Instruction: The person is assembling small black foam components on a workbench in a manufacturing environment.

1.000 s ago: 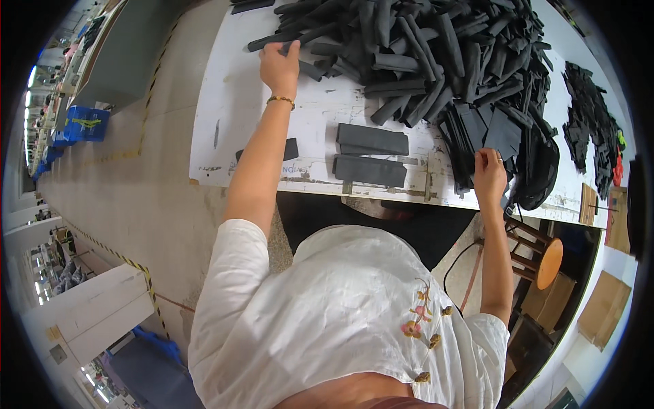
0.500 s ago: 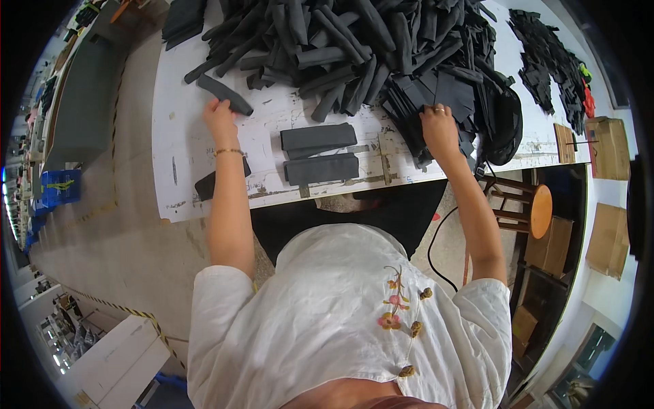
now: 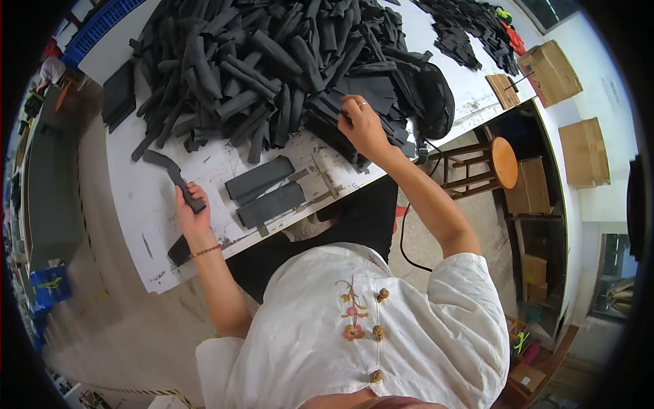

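Observation:
My left hand (image 3: 193, 213) is closed round the near end of a dark grey rolled fabric piece (image 3: 167, 162). Its far end reaches past my fingers, over the white table. Over to the right, my right hand (image 3: 366, 129) is at a fanned stack of flat black fabric pieces (image 3: 323, 123). The fingers there are bent and drawn together; what is between them, if anything, cannot be made out. Between my hands lie two flat folded dark pieces, a farther one (image 3: 255, 178) and a nearer one (image 3: 272, 206). Another dark piece (image 3: 180, 251) lies beside my left wrist.
A large heap of rolled dark pieces (image 3: 231, 68) covers the far part of the white table (image 3: 139, 221). A black mesh bag (image 3: 436, 102) sits right of the stack. A wooden stool (image 3: 503, 163) stands off the table's right front edge, with cardboard boxes (image 3: 584, 153) beyond.
My view has turned and shifted. My left hand has drawn the rolled piece nearer, gripping its near end. My right hand's fingers have come up a little from the stack.

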